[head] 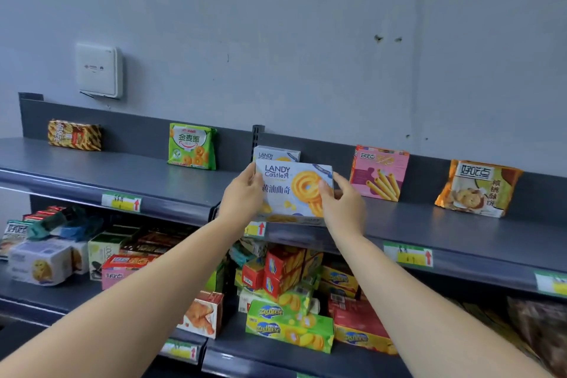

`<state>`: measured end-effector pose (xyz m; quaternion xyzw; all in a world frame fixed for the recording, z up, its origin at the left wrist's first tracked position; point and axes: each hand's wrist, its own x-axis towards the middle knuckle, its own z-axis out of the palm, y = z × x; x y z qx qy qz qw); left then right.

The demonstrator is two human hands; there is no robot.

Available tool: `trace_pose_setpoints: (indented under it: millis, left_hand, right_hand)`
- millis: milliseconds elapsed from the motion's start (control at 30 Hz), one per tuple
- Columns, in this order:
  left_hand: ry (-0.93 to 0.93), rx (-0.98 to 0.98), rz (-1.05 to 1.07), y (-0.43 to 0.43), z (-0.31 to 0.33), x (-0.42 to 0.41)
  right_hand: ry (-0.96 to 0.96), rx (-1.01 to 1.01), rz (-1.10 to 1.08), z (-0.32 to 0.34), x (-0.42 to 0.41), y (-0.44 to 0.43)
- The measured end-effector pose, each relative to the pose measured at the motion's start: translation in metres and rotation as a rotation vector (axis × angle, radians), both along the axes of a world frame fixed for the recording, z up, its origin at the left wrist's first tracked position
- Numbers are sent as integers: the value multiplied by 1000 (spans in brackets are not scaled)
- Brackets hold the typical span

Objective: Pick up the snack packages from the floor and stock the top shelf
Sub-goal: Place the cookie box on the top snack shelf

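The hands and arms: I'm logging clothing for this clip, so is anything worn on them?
Nothing shows. The left hand and right hand are bare: no gloves, rings or watch. The left forearm and right forearm are uncovered to the frame's edge, no sleeve in view.

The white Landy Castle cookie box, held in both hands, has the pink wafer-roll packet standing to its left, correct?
No: the head view shows the pink wafer-roll packet standing to the right of the white Landy Castle cookie box. The rest is right.
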<state>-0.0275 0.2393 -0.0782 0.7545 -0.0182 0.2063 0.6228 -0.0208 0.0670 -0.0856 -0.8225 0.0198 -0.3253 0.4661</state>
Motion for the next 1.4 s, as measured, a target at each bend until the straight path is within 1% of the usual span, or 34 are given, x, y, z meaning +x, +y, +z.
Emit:
trace_pose_setpoints:
  millis: [400,633,800,967,1133,1400]
  left_hand:
    - [134,34,-77,26,5,143]
    - [162,71,-156,45,3,228]
    - [165,-7,-193,50,9,246]
    - [209,-119,-152,52,13,249]
    - [244,-164,-181,46,15,253]
    - [212,-175,-194,43,9,260]
  right_hand:
    - [72,12,9,12,136,21]
    - [124,26,-18,11,190,33]
    - [150,16,-17,12,208,36]
    - [174,-50,0,9,218,38]
    - [180,-119,-15,11,223,34]
    - [194,-151,-11,12,225,30]
